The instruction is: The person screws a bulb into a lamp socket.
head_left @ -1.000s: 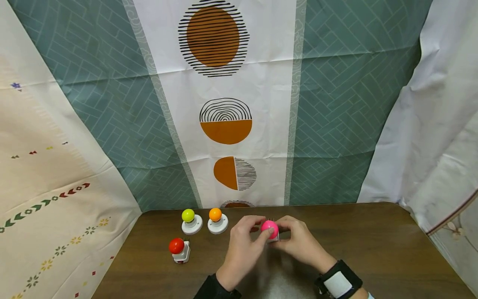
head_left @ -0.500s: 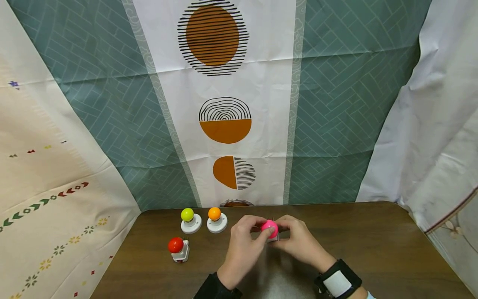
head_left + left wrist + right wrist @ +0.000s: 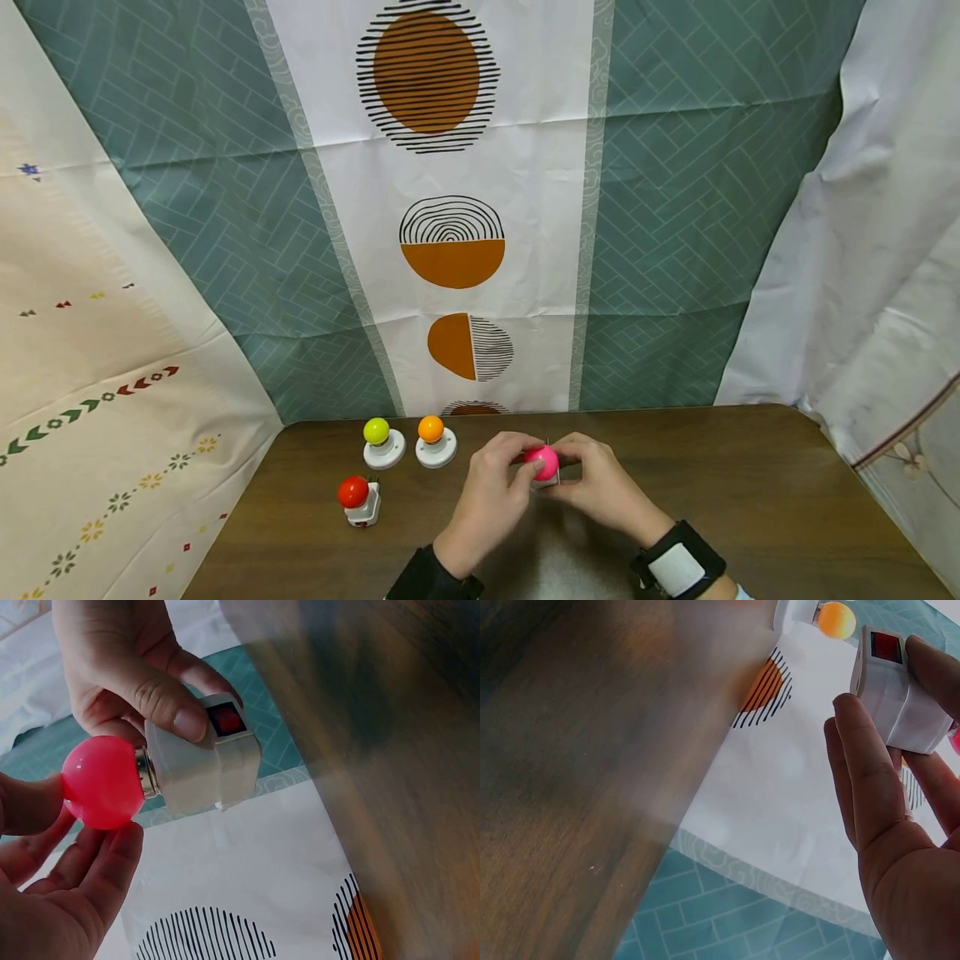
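Note:
In the head view, my left hand (image 3: 491, 487) pinches a round pink light bulb (image 3: 542, 462) between thumb and fingers. My right hand (image 3: 596, 483) holds the white bulb socket (image 3: 202, 761), which has a red rocker switch (image 3: 226, 718) on its side. The left wrist view shows the bulb's metal screw base (image 3: 148, 772) at the socket's mouth, part of it exposed. In the right wrist view, my right thumb and fingers grip the socket's sides, and only a sliver of pink bulb shows at the edge.
To the left on the brown table (image 3: 712, 500) stand a yellow-green bulb (image 3: 377, 431) and an orange bulb (image 3: 431, 429) on round white bases. A red bulb (image 3: 352, 492) in a white switched socket (image 3: 363, 507) sits nearer. Behind the table hangs a patterned cloth (image 3: 525, 275).
My left thumb and fingers have shifted slightly on the pink bulb, the thumb sliding a little left and down. The right hand and socket stay in place.

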{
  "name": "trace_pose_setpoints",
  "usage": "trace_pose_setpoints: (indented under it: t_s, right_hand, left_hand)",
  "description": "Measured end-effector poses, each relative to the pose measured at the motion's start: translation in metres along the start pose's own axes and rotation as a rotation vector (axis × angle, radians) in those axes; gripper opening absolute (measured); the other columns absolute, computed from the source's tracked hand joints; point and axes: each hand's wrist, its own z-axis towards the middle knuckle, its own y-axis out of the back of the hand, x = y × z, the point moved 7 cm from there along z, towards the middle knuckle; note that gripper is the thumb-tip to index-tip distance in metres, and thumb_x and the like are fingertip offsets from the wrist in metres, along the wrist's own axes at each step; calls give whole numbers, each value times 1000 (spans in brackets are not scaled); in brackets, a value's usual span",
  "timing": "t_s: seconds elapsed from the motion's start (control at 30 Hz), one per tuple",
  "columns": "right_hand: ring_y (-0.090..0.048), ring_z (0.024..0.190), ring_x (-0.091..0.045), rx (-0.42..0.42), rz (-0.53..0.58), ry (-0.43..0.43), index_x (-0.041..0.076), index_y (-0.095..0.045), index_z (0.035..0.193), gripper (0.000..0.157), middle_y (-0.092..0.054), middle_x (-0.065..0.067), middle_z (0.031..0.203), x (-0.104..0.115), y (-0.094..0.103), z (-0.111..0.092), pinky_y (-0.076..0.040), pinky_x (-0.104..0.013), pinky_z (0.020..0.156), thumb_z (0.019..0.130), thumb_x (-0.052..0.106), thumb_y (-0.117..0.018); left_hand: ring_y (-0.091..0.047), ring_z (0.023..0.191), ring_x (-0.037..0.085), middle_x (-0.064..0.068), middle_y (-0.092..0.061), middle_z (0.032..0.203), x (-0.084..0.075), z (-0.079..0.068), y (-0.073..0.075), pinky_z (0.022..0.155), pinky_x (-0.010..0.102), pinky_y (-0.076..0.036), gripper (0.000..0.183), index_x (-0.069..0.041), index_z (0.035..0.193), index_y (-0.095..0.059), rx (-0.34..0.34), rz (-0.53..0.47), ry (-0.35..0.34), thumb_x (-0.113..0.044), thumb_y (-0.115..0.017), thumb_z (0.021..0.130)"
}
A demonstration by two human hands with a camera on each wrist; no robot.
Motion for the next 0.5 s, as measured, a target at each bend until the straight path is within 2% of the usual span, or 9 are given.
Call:
trace_pose_setpoints:
  t_s: [0.1, 0.2, 0.37, 0.5]
  right_hand:
    - [-55, 88, -6, -2, 7, -5, 33, -66, 96, 34, -56, 14, 96, 0, 0, 0, -49, -42, 77, 68, 25, -82]
    - [-55, 88, -6, -5, 6, -7, 32, -66, 97, 34, -56, 13, 96, 0, 0, 1, -49, -41, 77, 68, 25, -82]
    - [-56, 88, -5, -12, -13, 13, 30, -66, 97, 32, -56, 13, 96, 1, 1, 2, -50, -37, 76, 69, 29, -82]
    - [-56, 88, -5, -10, -25, 23, 27, -66, 97, 31, -56, 13, 96, 1, 0, 2, -50, -36, 75, 70, 25, -81]
  left_hand:
    - [-55, 95, 6, -7, -57, 106, 0, 1, 0, 82, 26, -47, 21, -14, 108, -63, -5, 8, 1, -11, -63, 88]
    - [-55, 96, 9, -4, -57, 108, 1, 0, 3, 82, 28, -47, 23, -15, 109, -61, -58, 7, 16, -17, -66, 86]
    - [-56, 88, 9, -5, -58, 102, 5, -3, 5, 76, 26, -49, 31, -17, 107, -62, -137, 23, 82, -34, -71, 82]
    - [-57, 82, 7, -5, -58, 98, 7, -5, 3, 73, 24, -49, 37, -15, 104, -63, -142, 37, 101, -40, -72, 79]
